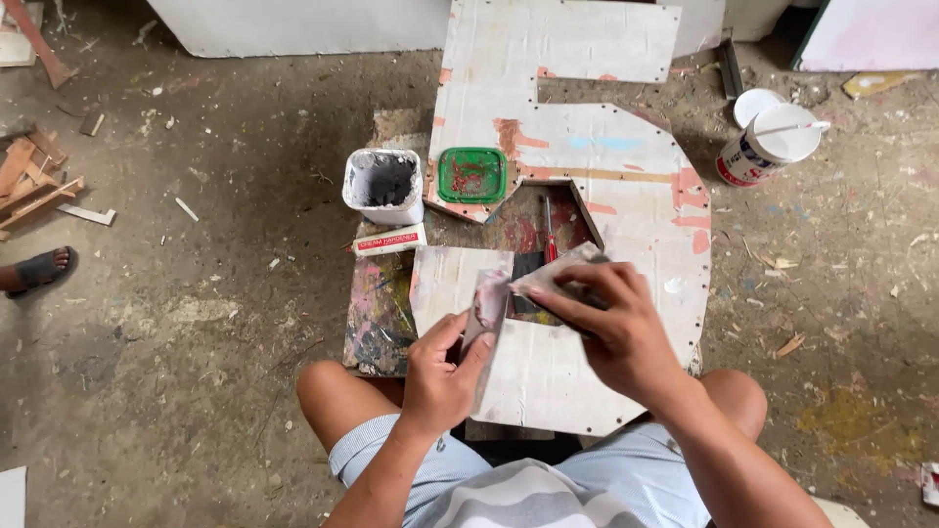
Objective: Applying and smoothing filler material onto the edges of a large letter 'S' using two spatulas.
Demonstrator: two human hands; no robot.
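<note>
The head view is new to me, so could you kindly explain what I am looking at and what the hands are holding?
There is no machine here. The camera sits on a person's head and looks down over their knees at the floor, so the two bare arms coming up from the bottom are their own.

The left hand holds a flat scraper blade smeared with greyish paste. The right hand holds a second scraper against it.

Beneath them lies a large white cutout board on a paint-stained board, resting on the dusty floor. Beyond the hands stand a white tub of dark paste, a green lid, a small red-and-white box and a red screwdriver. A white can stands to the right. At the left edge is someone else's sandalled foot.
</note>
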